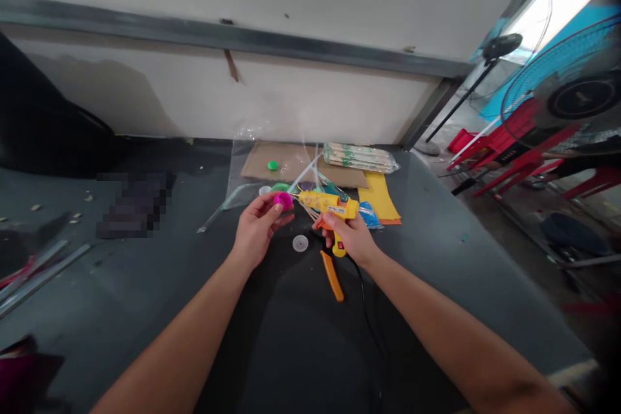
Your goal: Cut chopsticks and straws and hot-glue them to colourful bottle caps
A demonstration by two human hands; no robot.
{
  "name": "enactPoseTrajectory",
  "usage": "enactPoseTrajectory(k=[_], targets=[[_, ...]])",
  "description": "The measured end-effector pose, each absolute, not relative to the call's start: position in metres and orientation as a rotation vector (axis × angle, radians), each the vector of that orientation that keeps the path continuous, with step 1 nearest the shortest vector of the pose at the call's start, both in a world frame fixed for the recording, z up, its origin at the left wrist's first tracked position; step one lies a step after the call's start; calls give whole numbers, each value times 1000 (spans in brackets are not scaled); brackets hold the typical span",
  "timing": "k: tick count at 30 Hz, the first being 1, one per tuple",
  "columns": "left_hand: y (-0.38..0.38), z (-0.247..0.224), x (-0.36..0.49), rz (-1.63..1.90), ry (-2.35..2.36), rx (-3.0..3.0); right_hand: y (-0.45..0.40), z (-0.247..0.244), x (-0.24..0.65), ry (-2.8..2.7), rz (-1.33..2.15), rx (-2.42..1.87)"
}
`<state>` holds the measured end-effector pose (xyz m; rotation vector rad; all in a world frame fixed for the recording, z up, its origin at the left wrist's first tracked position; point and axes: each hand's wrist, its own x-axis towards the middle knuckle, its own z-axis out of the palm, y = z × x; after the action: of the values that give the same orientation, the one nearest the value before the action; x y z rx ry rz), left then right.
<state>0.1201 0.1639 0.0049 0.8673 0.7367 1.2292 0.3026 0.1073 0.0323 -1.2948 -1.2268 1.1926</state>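
Observation:
Between the fingers of my left hand (257, 223) is a small magenta bottle cap (283, 201). My right hand (352, 233) is wrapped round the handle of a yellow hot glue gun (330, 202), fingers at its orange trigger. The gun's nozzle points left and meets the cap's edge; whether it touches, I cannot tell. Below the cap lies a round whitish plastic disc (300, 244) with a small centre hole. An orange-handled tool, perhaps a cutter (332, 276), rests on the table near my right hand. A black cord (365, 297) runs from the gun toward me.
Behind my hands lie a cardboard sheet (257, 165), a green cap (272, 165), a packet of wooden sticks (359, 157) and yellow sheets (379, 197). A pale wall (315, 100) backs the table. Clear rods (43, 278) lie left; a fan (577, 94) stands right.

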Motion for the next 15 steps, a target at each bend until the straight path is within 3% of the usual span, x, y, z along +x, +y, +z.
enactPoseTrajectory(k=[15], targets=[[162,4,123,1204,748,897,109,31,305,-1181,1210,-1303]])
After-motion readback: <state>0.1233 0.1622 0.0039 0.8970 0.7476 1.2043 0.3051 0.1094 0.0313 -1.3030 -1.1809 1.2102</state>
